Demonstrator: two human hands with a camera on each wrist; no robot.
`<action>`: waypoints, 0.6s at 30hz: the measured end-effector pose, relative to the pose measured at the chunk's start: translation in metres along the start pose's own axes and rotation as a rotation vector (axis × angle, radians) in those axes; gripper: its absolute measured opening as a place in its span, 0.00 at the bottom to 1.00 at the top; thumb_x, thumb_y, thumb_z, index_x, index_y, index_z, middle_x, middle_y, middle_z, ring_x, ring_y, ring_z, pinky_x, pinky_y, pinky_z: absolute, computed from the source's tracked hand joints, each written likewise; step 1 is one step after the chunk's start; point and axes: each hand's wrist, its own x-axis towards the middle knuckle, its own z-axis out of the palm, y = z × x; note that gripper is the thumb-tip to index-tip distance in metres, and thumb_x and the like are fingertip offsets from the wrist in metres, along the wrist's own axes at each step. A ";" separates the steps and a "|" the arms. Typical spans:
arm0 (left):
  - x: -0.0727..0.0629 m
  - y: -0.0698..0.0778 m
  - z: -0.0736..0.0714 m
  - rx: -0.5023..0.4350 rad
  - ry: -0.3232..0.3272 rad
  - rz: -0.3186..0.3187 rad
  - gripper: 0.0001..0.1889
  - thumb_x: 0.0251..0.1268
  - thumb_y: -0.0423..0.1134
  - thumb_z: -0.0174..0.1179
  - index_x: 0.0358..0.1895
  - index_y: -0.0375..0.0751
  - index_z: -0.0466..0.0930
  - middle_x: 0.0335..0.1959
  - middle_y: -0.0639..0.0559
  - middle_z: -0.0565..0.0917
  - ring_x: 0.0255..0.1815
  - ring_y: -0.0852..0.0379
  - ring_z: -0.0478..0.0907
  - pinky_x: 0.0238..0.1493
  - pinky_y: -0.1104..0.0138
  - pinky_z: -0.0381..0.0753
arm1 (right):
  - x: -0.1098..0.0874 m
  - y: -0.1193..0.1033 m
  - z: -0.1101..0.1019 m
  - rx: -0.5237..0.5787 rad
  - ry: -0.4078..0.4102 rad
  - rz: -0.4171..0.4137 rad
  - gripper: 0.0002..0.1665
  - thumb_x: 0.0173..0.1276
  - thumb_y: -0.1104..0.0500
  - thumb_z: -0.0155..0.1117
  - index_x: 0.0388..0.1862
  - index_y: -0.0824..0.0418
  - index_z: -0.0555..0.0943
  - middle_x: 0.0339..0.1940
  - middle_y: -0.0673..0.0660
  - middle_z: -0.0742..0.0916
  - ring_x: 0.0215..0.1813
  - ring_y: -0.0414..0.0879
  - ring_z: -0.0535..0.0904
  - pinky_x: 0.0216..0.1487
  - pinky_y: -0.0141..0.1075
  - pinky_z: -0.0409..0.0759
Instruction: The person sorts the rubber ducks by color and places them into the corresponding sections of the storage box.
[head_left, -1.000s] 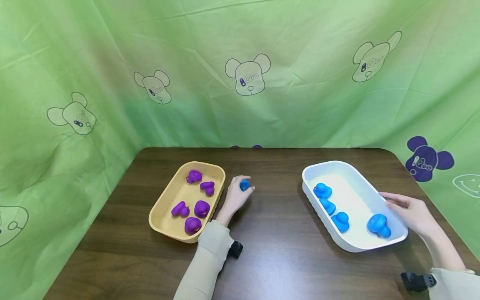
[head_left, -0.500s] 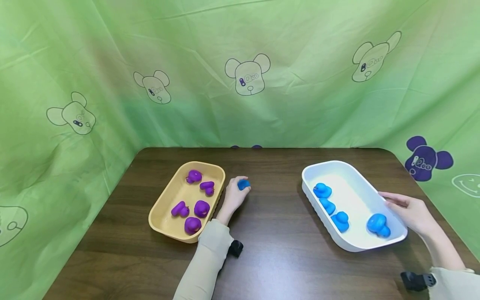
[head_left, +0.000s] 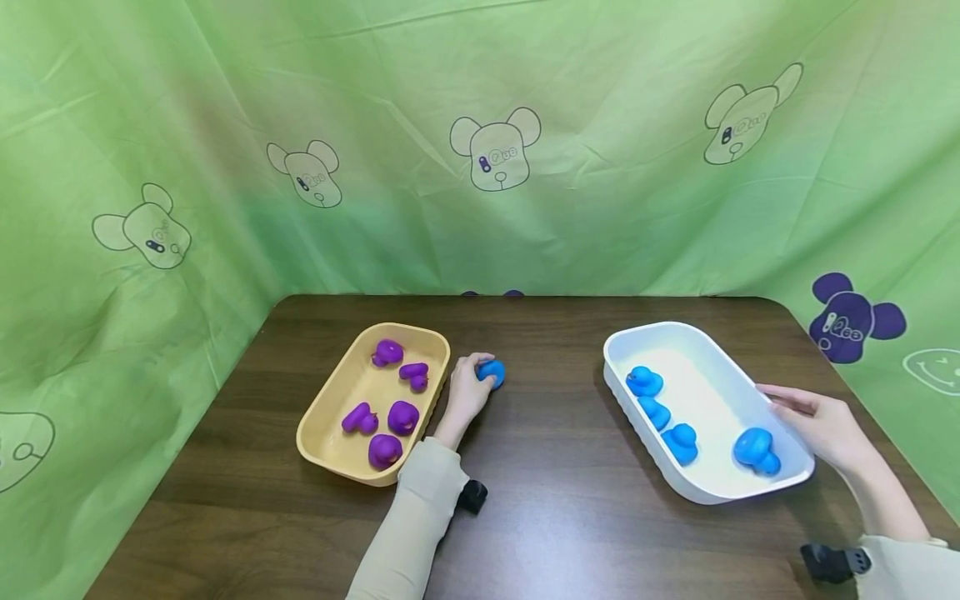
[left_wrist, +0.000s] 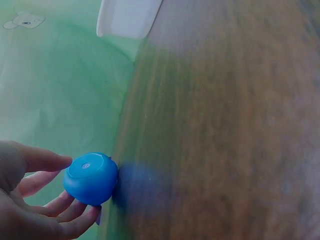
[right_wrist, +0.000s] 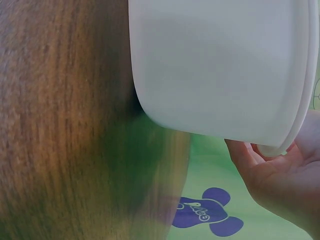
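Beside the tan tray's right edge, my left hand (head_left: 465, 393) pinches a blue rubber duck (head_left: 492, 373) between thumb and fingers. In the left wrist view, the duck's flat round base (left_wrist: 87, 167) faces the camera and its head is hidden. On the right, my right hand (head_left: 828, 427) grips the rim of a white tray (head_left: 693, 350), as the right wrist view also shows with the tray's outer wall (right_wrist: 215, 75). Several blue ducks lie inside that tray, one of them a larger duck (head_left: 756, 452) near the right hand.
A tan tray (head_left: 362, 371) at the left holds several purple ducks (head_left: 386, 451). Both trays stand on a dark wooden table (head_left: 555, 483). Green cloth (head_left: 375, 242) with mouse-like drawings hangs behind the table and along its sides.
My left hand has shifted slightly left, and the blue duck has turned in its fingers so that a rounder, brighter side shows. The right hand and both trays stay put.
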 end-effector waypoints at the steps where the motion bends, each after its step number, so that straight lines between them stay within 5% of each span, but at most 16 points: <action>1: 0.000 0.000 0.000 -0.001 0.001 0.001 0.14 0.47 0.26 0.60 0.42 0.36 0.79 0.38 0.40 0.76 0.42 0.45 0.73 0.44 0.58 0.69 | 0.001 0.002 0.001 -0.001 0.005 0.022 0.25 0.66 0.50 0.51 0.53 0.68 0.73 0.42 0.61 0.83 0.34 0.20 0.68 0.28 0.25 0.71; 5: 0.000 0.000 0.000 -0.006 -0.005 -0.004 0.14 0.47 0.25 0.60 0.41 0.34 0.79 0.36 0.41 0.75 0.39 0.47 0.73 0.42 0.61 0.70 | 0.003 0.006 0.002 0.004 -0.001 0.053 0.26 0.66 0.48 0.50 0.55 0.66 0.72 0.43 0.61 0.83 0.39 0.34 0.75 0.31 0.30 0.72; 8: -0.001 0.000 0.001 0.001 -0.002 -0.005 0.14 0.47 0.25 0.61 0.41 0.34 0.79 0.34 0.41 0.75 0.38 0.48 0.73 0.40 0.62 0.70 | 0.002 0.005 0.001 0.018 -0.014 0.028 0.27 0.66 0.50 0.50 0.55 0.70 0.71 0.48 0.71 0.78 0.37 0.27 0.72 0.31 0.28 0.71; 9: -0.001 -0.001 0.001 0.003 0.000 -0.006 0.14 0.46 0.25 0.61 0.40 0.34 0.79 0.34 0.41 0.75 0.37 0.48 0.73 0.40 0.62 0.70 | 0.002 0.004 0.001 0.016 -0.003 0.039 0.26 0.66 0.50 0.50 0.54 0.68 0.72 0.45 0.66 0.81 0.35 0.21 0.68 0.28 0.24 0.70; 16: 0.000 -0.001 0.001 0.025 -0.015 -0.006 0.13 0.47 0.26 0.62 0.39 0.34 0.80 0.33 0.42 0.75 0.34 0.50 0.73 0.38 0.65 0.69 | -0.002 -0.005 0.000 0.012 -0.011 0.030 0.27 0.67 0.51 0.49 0.55 0.72 0.70 0.48 0.72 0.78 0.36 0.24 0.71 0.28 0.24 0.69; 18: 0.000 -0.001 0.001 0.023 -0.018 -0.002 0.12 0.47 0.25 0.62 0.39 0.34 0.80 0.32 0.42 0.75 0.34 0.50 0.73 0.37 0.65 0.69 | -0.003 -0.007 0.000 0.007 0.000 0.029 0.26 0.67 0.52 0.50 0.54 0.72 0.71 0.47 0.71 0.79 0.32 0.14 0.61 0.28 0.23 0.69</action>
